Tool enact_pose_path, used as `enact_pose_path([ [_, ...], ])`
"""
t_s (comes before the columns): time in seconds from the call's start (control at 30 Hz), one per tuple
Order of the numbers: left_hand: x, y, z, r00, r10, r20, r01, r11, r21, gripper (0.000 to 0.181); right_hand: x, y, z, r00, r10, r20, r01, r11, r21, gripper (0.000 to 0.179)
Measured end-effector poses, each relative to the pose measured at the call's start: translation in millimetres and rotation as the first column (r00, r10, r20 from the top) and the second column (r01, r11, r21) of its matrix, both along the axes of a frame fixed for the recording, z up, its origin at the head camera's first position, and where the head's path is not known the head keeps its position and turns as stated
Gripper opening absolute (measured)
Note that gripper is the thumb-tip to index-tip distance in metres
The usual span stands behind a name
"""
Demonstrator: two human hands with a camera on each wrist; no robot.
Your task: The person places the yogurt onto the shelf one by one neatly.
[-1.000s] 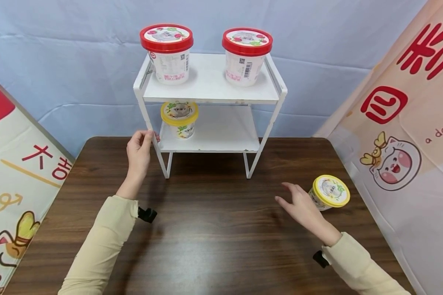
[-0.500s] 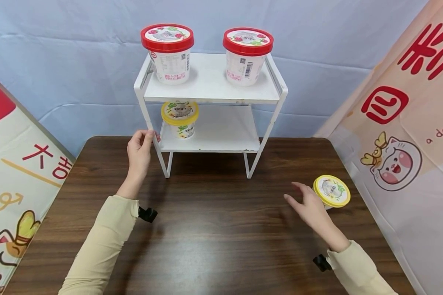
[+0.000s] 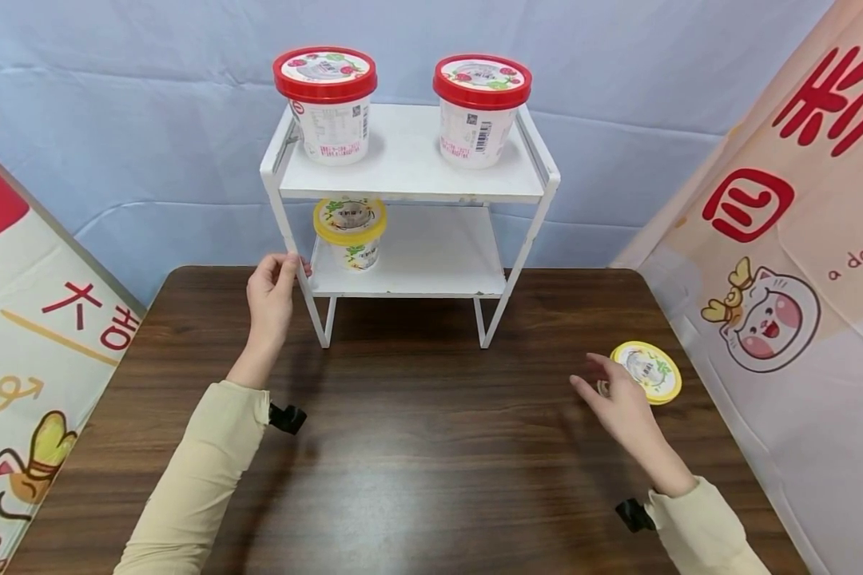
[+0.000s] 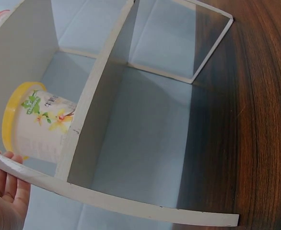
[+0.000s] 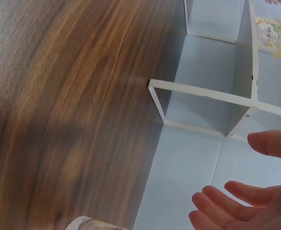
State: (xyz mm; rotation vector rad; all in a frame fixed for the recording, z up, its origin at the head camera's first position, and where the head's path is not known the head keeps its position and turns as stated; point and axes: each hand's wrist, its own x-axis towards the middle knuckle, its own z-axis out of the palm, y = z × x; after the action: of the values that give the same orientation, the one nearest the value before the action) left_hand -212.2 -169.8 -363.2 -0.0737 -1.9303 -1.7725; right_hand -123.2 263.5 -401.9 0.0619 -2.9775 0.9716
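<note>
A white two-tier shelf rack (image 3: 417, 184) stands on the table. My left hand (image 3: 269, 291) grips its left front post, thumb in front and fingers reaching behind. In the left wrist view those fingers (image 4: 8, 184) lie against the post, beside a yellow-lidded tub (image 4: 47, 122) on the lower shelf. To the right, a second yellow-lidded tub (image 3: 647, 372) sits on the table, partly covered by my right hand (image 3: 622, 407). That hand holds nothing, its thumb and fingers spread apart; whether it touches the tub I cannot tell.
Two red-lidded tubs, a left one (image 3: 331, 112) and a right one (image 3: 478, 112), stand on the top shelf. The dark wooden table (image 3: 417, 423) stretches in front of the rack. Printed banners (image 3: 755, 303) flank it, and a pale blue cloth (image 3: 590, 120) hangs behind.
My right hand has shifted to the right, in front of the tub on the table, hiding more of its side. The left hand stays on the rack's post.
</note>
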Motion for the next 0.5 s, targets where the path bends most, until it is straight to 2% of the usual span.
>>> enact_pose_path([
  [0.5, -0.2, -0.8, -0.9, 1.000, 0.002, -0.006, -0.002, 1.000, 0.006, 0.026, 2.7, 16, -1.0, 0.992, -0.105, -0.072, 0.107, 0.994, 0.021, 0.058],
])
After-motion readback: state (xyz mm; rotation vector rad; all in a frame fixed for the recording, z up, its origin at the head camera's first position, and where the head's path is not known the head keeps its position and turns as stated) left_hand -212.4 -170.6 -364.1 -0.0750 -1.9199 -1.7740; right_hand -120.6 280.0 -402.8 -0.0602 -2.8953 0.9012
